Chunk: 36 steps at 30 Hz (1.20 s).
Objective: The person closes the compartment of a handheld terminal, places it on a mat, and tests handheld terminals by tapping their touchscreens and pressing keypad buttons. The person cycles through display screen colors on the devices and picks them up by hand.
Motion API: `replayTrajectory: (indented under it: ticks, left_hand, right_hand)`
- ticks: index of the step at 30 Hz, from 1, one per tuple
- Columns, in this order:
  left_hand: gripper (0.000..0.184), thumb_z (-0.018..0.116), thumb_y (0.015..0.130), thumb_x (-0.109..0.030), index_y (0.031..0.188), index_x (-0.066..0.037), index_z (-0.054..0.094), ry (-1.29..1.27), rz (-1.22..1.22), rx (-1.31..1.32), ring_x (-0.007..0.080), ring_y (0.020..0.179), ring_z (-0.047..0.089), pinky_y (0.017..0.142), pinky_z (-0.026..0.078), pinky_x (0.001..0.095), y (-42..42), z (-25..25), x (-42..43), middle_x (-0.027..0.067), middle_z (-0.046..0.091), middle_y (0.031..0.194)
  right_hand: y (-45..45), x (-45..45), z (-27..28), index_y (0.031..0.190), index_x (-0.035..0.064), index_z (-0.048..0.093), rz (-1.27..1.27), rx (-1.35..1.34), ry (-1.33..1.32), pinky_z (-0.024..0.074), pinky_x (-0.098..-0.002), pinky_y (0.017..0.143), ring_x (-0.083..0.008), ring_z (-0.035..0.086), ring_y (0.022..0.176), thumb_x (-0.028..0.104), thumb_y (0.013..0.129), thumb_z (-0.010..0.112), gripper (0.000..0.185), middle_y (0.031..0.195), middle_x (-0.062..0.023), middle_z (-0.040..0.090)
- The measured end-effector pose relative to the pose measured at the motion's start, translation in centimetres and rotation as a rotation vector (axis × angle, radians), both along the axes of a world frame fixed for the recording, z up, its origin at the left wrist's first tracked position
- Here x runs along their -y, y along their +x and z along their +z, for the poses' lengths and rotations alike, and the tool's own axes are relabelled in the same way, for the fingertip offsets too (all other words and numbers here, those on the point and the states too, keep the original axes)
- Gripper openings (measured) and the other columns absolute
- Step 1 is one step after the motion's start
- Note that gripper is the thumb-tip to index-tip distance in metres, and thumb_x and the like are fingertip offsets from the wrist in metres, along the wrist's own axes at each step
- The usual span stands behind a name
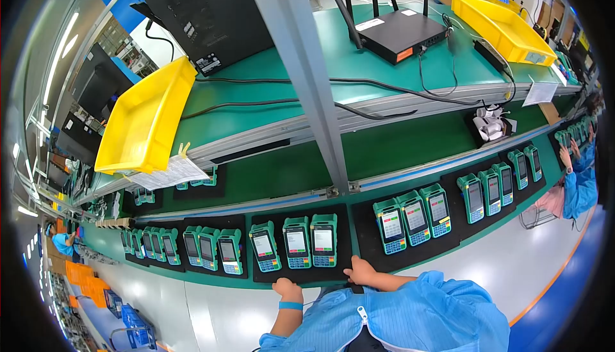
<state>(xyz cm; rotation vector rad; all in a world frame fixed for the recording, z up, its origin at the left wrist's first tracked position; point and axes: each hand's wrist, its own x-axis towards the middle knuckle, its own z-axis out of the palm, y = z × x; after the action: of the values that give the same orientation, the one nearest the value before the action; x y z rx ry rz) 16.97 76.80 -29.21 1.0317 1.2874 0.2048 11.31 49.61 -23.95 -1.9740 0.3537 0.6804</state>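
Three green-cased card payment terminals with lit screens stand on a black mat [333,219] in front of me: a left one [264,247], a middle one [296,243] and a right one [324,241]. My left hand [286,289], with a blue band at its wrist, is closed on the front edge of this mat. At the mat's front right corner, my right hand [362,271] has its fingers curled on the edge; the fingertips are partly hidden. Neither hand touches a terminal. To the right, another black mat [365,224] bears three more terminals [413,214].
More terminals on mats line the green bench both ways. A metal post [307,70] rises behind the mats. The upper shelf holds a yellow bin [144,118], a black router [400,32] and cables. A co-worker's hand [566,157] is at the far right.
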Motion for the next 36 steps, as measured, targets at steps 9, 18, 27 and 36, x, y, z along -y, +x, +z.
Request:
replayTrajectory:
  ticks: [9, 18, 27, 36]
  left_hand:
    - [0.02, 0.051, 0.094, -0.005, 0.113, -0.004, 0.055, 0.077, -0.142, -0.008, 0.0193, 0.071, 0.051, 0.058, 0.041, 0.0326, -3.4, 1.3, 1.5, 0.0088, 0.059, 0.099]
    - [0.018, 0.061, 0.086, 0.005, 0.104, 0.003, 0.062, 0.83, -0.927, 0.101, 0.0253, 0.089, 0.062, 0.078, 0.054, 0.0379, -6.5, 1.1, -2.1, 0.0139, 0.062, 0.1]
    - [0.027, 0.051, 0.095, -0.002, 0.119, 0.01, 0.05, -0.871, -0.78, -0.378, 0.0307, 0.117, 0.058, 0.105, 0.049, 0.0416, -5.9, 1.5, 11.3, 0.0203, 0.057, 0.122]
    - [0.025, 0.058, 0.098, -0.01, 0.115, 0.008, 0.053, -0.309, -1.817, 0.173, 0.0263, 0.108, 0.063, 0.092, 0.056, 0.0408, -7.2, -1.2, 13.8, 0.0172, 0.064, 0.112]
  right_hand:
    - [-2.0, 2.6, 0.9, 0.095, -0.0041, 0.067, 0.215, 0.185, -0.369, 0.0578, -0.0464, 0.064, -0.0355, 0.074, 0.076, 0.044, 0.092, 0.07, 0.048, 0.08, -0.0201, 0.073]
    - [-3.9, 0.6, -0.2, 0.099, 0.0045, 0.059, 0.401, 0.575, -0.549, 0.0575, -0.0463, 0.07, -0.0351, 0.07, 0.085, 0.011, 0.077, 0.073, 0.026, 0.091, -0.0131, 0.068]
    - [-10.5, 5.0, 0.2, 0.115, 0.0086, 0.06, 0.112, 0.675, -0.497, 0.0518, -0.0472, 0.086, -0.0334, 0.061, 0.1, 0.019, 0.085, 0.072, 0.034, 0.105, -0.0128, 0.061]
    - [-19.4, 18.3, -2.7, 0.117, 0.0106, 0.066, -0.453, 0.612, -0.747, 0.0503, -0.0452, 0.096, -0.0361, 0.059, 0.114, 0.019, 0.082, 0.077, 0.038, 0.12, -0.0146, 0.062]
